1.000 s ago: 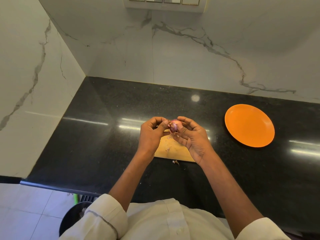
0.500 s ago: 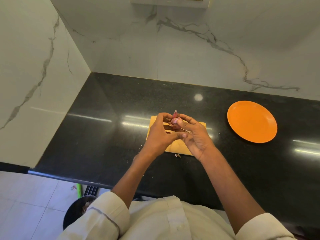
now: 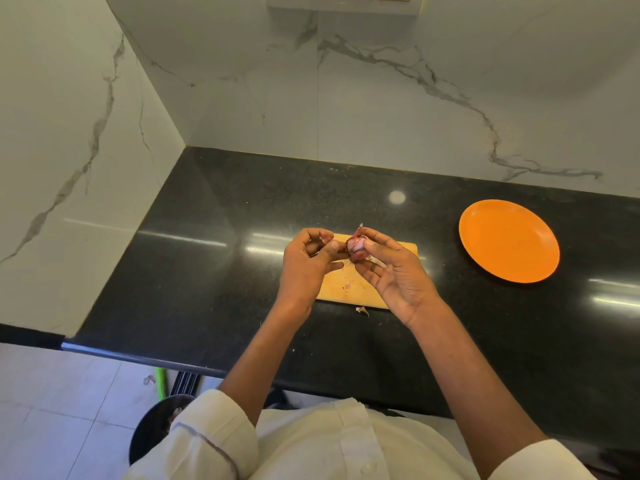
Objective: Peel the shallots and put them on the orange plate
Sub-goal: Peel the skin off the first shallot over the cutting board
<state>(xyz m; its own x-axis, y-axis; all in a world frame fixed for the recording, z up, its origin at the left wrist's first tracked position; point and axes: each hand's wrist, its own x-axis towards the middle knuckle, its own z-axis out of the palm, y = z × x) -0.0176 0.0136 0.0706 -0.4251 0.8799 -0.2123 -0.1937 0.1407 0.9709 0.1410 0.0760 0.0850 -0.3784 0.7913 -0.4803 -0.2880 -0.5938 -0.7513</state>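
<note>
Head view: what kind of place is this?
Most likely a home kitchen corner. A polished black stone countertop meets white marble-look wall tiles, and two hands peel a shallot over a wooden cutting board, with an orange plate nearby.

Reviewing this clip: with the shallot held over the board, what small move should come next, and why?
Probably pull the loose skin off with the left hand. The right hand pinches the shallot, red skin still clings to it, and the orange plate has no shallot on it yet.
</note>
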